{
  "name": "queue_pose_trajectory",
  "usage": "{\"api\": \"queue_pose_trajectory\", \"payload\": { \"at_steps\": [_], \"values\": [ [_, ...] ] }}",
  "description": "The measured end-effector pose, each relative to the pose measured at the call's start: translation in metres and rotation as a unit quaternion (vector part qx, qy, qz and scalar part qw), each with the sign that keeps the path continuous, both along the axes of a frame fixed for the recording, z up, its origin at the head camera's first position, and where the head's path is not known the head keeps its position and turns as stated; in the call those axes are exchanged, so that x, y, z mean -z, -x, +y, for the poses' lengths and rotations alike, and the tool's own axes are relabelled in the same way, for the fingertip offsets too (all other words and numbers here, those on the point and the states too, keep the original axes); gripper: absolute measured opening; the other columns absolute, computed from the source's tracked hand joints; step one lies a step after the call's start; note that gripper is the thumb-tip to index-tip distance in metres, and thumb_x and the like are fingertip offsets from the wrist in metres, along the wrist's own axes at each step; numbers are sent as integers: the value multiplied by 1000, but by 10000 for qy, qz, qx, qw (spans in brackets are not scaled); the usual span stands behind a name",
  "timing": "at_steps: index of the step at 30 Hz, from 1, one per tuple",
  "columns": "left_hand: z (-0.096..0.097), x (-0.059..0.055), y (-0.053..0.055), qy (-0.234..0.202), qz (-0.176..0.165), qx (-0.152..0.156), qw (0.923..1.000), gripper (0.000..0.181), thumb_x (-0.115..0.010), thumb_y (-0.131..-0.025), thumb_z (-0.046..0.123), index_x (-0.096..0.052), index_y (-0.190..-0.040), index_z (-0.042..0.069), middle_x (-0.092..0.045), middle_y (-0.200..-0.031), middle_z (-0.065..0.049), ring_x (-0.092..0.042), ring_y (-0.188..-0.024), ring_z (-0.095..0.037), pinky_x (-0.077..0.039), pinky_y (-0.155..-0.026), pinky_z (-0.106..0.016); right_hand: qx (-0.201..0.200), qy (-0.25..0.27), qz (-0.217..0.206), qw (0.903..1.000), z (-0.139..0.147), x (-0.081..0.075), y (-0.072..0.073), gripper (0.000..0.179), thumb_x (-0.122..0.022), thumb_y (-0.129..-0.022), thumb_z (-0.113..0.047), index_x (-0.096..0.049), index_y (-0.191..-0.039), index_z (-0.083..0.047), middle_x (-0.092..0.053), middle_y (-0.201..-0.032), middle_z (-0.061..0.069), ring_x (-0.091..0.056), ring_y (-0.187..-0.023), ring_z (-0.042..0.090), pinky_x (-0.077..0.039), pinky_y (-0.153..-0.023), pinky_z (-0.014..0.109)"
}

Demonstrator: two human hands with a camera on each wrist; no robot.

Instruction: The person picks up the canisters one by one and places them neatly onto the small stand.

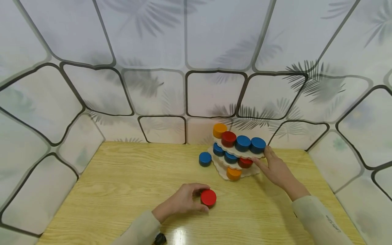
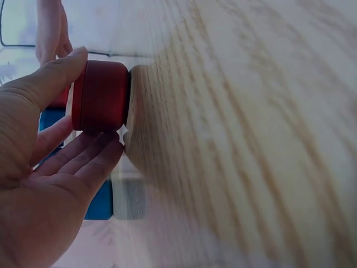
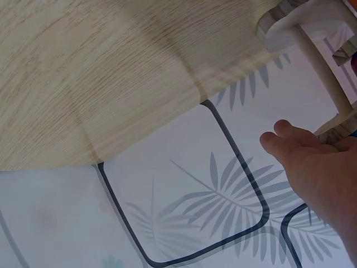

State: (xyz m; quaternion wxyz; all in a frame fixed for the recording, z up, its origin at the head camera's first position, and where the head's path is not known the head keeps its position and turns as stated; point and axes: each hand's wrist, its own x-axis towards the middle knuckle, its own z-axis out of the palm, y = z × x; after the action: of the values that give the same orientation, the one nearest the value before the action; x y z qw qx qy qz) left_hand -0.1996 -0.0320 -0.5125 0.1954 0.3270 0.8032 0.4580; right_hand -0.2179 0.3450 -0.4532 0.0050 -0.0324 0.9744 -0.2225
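Note:
My left hand [image 1: 186, 199] holds a red round tin [image 1: 208, 197] on the table, thumb on one side and fingers curled round the other. In the left wrist view, the tin [image 2: 103, 95] has a seam near one end and stands on the wood surface. My right hand [image 1: 278, 172] grips the right end of the top tier of a wooden tiered stand [image 1: 219, 167]. On that top tier are an orange tin [image 1: 219, 130], a red tin [image 1: 228, 139] and two blue tins [image 1: 243, 143]. In the right wrist view, the fingertips [image 3: 273, 142] are at the tier's edge.
Lower tiers carry blue tins [image 1: 231, 157], a red tin [image 1: 245, 162] and an orange tin [image 1: 234, 174]. A single blue tin [image 1: 205, 159] stands on the table left of the stand. The patterned wall [image 1: 162, 129] rises behind the wooden table [image 1: 128, 177]. A small black object [image 1: 160, 239] lies by the left sleeve.

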Motion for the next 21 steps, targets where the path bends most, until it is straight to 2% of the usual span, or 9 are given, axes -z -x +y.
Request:
{"api": "queue_pose_trajectory", "payload": {
  "at_steps": [10,21],
  "values": [
    [2,3,0,-19,73,-100,9999,66,-90,-85,26,-64,-141,5,-69,-140,-5,-67,-127,-18,-53,-110,-29,12,2,-10,10000,0,0,0,97,-45,-109,-60,-8,-164,10,-11,-169,39,-24,-149,64,-27,-121,73],
    [4,3,2,30,212,-240,9995,60,-90,-85,28,-67,-137,7,-72,-131,-1,-66,-116,-10,-56,-105,-30,0,-11,10,10000,0,0,0,96,-45,-109,-60,-10,-164,11,-13,-169,39,-25,-150,63,-28,-121,72]
  ]
}}
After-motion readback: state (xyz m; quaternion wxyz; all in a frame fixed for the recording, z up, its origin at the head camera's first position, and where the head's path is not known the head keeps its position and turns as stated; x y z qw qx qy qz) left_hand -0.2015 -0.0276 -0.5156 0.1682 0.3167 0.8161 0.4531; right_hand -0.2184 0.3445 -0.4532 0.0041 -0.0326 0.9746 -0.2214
